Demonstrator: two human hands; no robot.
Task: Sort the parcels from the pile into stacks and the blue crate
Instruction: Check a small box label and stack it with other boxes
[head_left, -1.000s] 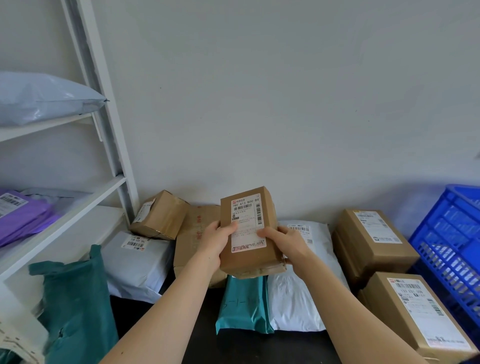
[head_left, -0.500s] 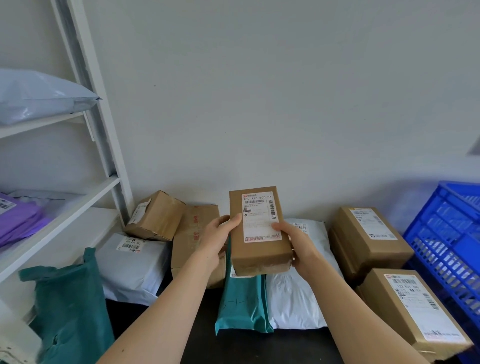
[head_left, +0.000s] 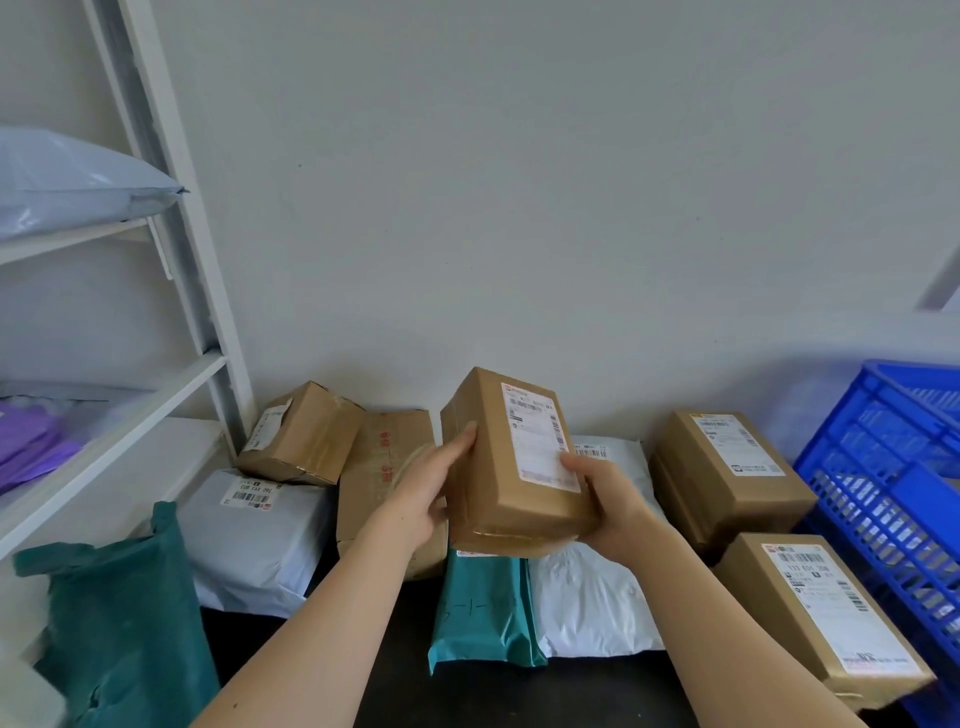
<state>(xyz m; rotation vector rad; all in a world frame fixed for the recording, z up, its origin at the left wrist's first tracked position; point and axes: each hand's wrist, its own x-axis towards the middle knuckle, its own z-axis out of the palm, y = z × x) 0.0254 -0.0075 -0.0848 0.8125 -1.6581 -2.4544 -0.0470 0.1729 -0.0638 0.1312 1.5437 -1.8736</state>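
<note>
The cardboard box (head_left: 511, 457) is held clear of the worktop (head_left: 395, 675), above the green mailer (head_left: 480, 608) and the white mailer (head_left: 592, 603) of the pile; its label face is turned upward toward the camera, an attitude judged to serve reading of the label before a destination is chosen. The box is gripped from both sides. The left hand (head_left: 423, 488) is applied to the left face, with one of its fingers (head_left: 462, 441) laid straight along that face and the rest hidden behind the box; the right hand (head_left: 605, 506) is closed on the lower right corner, the thumb pressed on the label and the other fingers curled beneath. Two-sided support is judged to steady the tilted box. The far brown box (head_left: 727, 478) and the near brown box (head_left: 821, 618) are set just beside the blue crate (head_left: 883, 467); a group of like parcels is inferred there, so a rightward transfer is judged probable. The sort is judged far from complete, since several parcels lie unsorted against the wall.
</note>
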